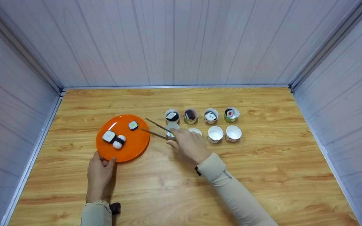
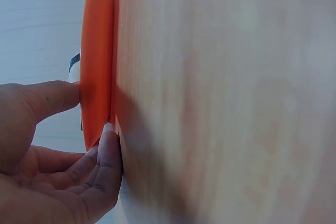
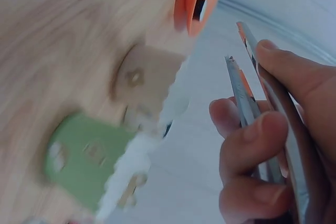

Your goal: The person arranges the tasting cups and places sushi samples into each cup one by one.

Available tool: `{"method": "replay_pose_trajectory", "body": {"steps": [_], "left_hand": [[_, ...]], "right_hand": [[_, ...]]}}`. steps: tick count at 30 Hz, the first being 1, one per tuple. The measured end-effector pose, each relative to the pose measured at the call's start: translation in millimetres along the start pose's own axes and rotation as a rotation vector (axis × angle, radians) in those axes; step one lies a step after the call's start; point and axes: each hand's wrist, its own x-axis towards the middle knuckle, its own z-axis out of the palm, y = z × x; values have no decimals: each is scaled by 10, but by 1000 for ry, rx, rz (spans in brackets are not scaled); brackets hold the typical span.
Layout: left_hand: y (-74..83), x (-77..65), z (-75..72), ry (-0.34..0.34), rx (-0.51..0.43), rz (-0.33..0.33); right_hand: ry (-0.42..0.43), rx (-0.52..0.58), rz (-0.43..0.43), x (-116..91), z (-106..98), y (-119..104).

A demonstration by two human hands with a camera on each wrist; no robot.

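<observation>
An orange plate (image 1: 140, 144) lies on the table at the left. My left hand (image 1: 101, 172) pinches its near rim, thumb on top and fingers beneath, as the left wrist view shows. On the plate are a small roll with a green centre (image 1: 133, 125), a square white roll with a dark edge (image 1: 109, 137) and a white oval piece with a black band (image 1: 119, 142). Metal tongs (image 3: 283, 111) are in my right hand (image 1: 190, 144). Their two tips stand apart near the plate's right edge, close to the green-centred roll, with nothing between them.
Two rows of small paper cups stand right of the plate. Sushi pieces sit in the back row, including a red-centred one (image 1: 229, 112). White insides show in the front row's right cups (image 1: 215, 134). My right hand partly covers another front cup (image 1: 195, 131). Pale walls (image 1: 174, 44) enclose the table.
</observation>
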Motion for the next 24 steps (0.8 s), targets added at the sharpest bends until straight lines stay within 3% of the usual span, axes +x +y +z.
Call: {"method": "replay_pose_trajectory", "body": {"steps": [9, 15, 24], "left_hand": [[4, -15, 7, 0, -4, -15], [4, -24, 4, 18, 28, 25], [10, -7, -5, 10, 19, 6]], "right_hand": [[-90, -129, -19, 408, 180, -267], [-115, -199, 21, 498, 268, -324], [-162, -188, 55, 596, 316, -365]]}}
